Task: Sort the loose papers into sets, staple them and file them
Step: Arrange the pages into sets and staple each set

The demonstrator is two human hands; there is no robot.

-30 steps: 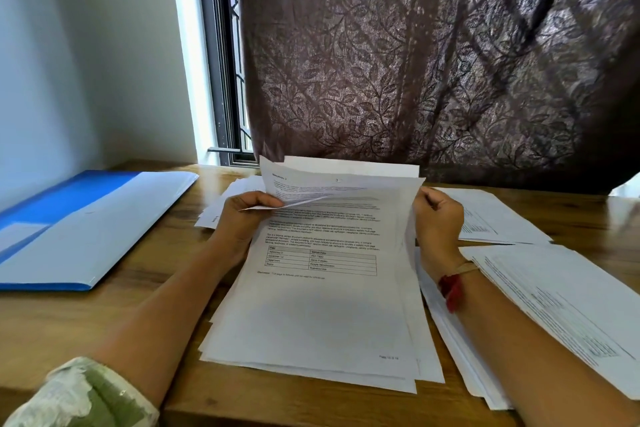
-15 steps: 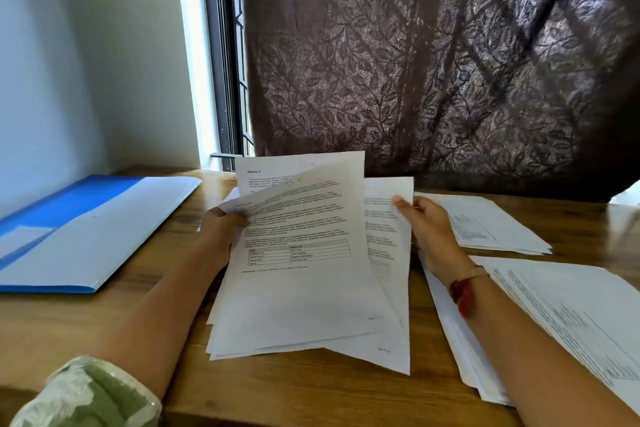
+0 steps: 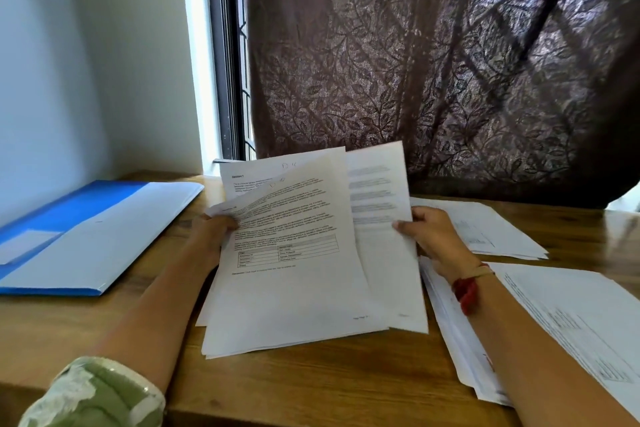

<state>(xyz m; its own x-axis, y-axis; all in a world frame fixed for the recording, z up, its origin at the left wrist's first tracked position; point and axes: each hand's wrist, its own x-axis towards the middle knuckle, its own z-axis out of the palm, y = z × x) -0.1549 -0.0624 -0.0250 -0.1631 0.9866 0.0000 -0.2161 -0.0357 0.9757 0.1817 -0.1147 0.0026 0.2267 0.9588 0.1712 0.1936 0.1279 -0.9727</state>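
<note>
head view: above the wooden table point(image 3: 311, 388), the left hand point(image 3: 214, 232) grips the left edge of a tilted stack of printed papers point(image 3: 294, 291). just right of the stack, the right hand point(image 3: 433, 236) pinches one sheet point(image 3: 381, 260) tucked partly behind it. a blue folder point(image 3: 69, 211) lies open well left of the stack; the far pile point(image 3: 491, 229) and the near pile point(image 3: 575, 315) lie to its right.
</note>
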